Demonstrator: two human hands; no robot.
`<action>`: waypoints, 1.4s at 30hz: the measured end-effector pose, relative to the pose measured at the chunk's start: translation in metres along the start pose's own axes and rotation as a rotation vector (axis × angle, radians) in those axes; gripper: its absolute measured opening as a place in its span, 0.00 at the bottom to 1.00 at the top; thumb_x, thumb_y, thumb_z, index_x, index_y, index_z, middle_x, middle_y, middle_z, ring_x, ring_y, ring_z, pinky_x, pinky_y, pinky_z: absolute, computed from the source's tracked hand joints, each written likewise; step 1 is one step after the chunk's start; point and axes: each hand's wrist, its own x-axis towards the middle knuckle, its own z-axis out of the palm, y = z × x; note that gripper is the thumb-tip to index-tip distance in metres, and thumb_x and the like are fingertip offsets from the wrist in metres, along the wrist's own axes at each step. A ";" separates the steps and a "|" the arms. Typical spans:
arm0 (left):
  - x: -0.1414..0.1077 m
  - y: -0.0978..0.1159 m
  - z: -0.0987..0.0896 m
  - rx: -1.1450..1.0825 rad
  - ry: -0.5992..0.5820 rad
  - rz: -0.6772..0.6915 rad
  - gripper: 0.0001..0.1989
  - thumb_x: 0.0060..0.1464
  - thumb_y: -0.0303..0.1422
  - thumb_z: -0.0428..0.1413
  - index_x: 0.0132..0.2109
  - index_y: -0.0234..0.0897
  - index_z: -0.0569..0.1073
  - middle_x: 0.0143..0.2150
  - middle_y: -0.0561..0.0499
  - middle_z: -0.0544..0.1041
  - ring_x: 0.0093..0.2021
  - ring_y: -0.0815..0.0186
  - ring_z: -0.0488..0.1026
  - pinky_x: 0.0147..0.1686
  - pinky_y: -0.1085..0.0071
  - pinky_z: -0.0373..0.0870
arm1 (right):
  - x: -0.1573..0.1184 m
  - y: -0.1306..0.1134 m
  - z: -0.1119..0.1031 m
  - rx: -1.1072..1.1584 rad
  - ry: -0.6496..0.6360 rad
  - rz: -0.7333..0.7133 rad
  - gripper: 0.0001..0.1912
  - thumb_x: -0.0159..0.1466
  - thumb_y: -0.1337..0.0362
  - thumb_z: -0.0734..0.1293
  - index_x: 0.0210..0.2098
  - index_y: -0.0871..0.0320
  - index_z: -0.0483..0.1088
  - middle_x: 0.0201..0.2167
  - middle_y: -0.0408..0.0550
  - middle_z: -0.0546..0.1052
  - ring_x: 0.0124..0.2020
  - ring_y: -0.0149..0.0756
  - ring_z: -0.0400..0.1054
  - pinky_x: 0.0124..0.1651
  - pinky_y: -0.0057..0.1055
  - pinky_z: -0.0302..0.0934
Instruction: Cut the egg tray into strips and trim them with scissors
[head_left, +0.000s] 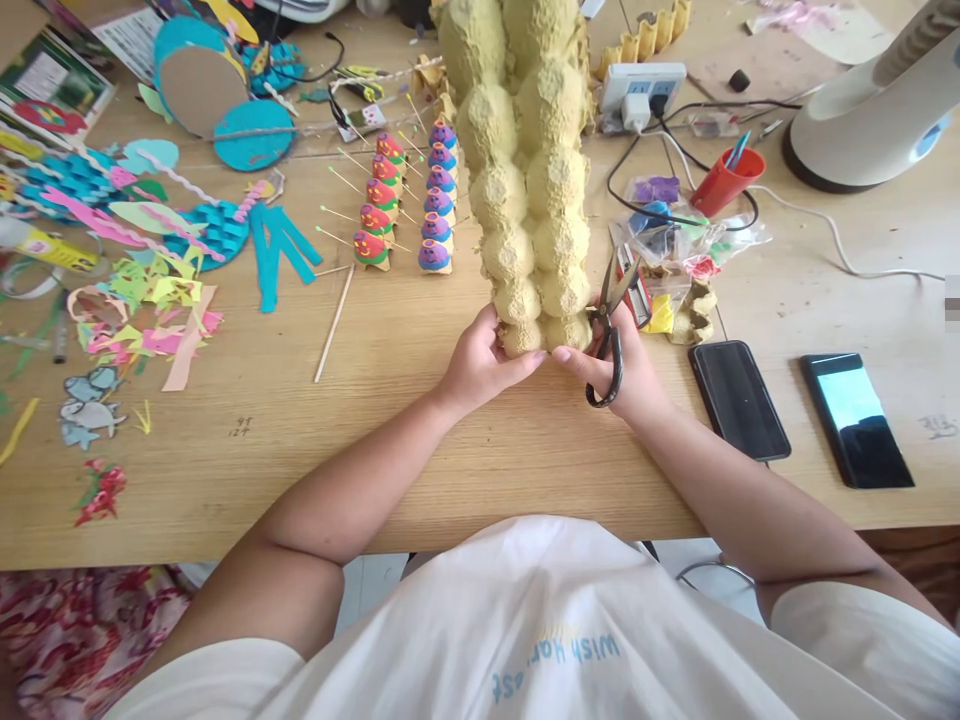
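Note:
Both hands hold the near end of a yellowish egg carton (pixel 517 190), a strip two cups wide that rises away from me with its bumps facing up. My left hand (pixel 484 365) grips the near left corner, thumb on top. At the right corner, my right hand (pixel 626 370) pinches the carton and also has black-handled scissors (pixel 609 330) hooked on it, blades parted and pointing away. To the left of the carton stand painted egg-cup caterpillars, a red and green row (pixel 379 205) and a purple and blue row (pixel 437 200), with pins stuck in them.
Paper scraps (pixel 142 320), blue paper strips (pixel 281 250) and a wooden stick (pixel 335 322) lie left. Two phones (pixel 739 400), a red cup (pixel 727 180), bagged clay (pixel 652 215) and a box cutter (pixel 634 285) lie right. A power strip (pixel 641 90) with cables and a white lamp base (pixel 855 130) stand behind.

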 end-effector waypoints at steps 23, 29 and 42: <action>0.003 -0.010 -0.009 0.002 -0.116 0.067 0.29 0.53 0.41 0.71 0.58 0.41 0.71 0.55 0.46 0.80 0.55 0.62 0.79 0.57 0.64 0.77 | 0.002 -0.005 0.003 0.237 -0.022 0.010 0.38 0.53 0.40 0.82 0.57 0.46 0.72 0.62 0.50 0.79 0.67 0.55 0.71 0.71 0.53 0.67; 0.001 -0.011 -0.007 0.013 -0.084 0.048 0.30 0.52 0.40 0.71 0.58 0.41 0.71 0.54 0.46 0.80 0.56 0.62 0.78 0.56 0.66 0.76 | 0.003 -0.007 0.004 0.206 -0.025 0.033 0.41 0.52 0.36 0.81 0.57 0.45 0.70 0.62 0.51 0.79 0.69 0.57 0.69 0.69 0.54 0.68; 0.004 -0.008 -0.007 -0.088 -0.126 -0.047 0.30 0.48 0.38 0.73 0.56 0.40 0.73 0.53 0.47 0.81 0.53 0.63 0.79 0.55 0.64 0.77 | 0.002 -0.012 0.000 0.260 -0.046 0.132 0.39 0.52 0.38 0.82 0.56 0.46 0.72 0.56 0.51 0.82 0.60 0.55 0.76 0.55 0.49 0.77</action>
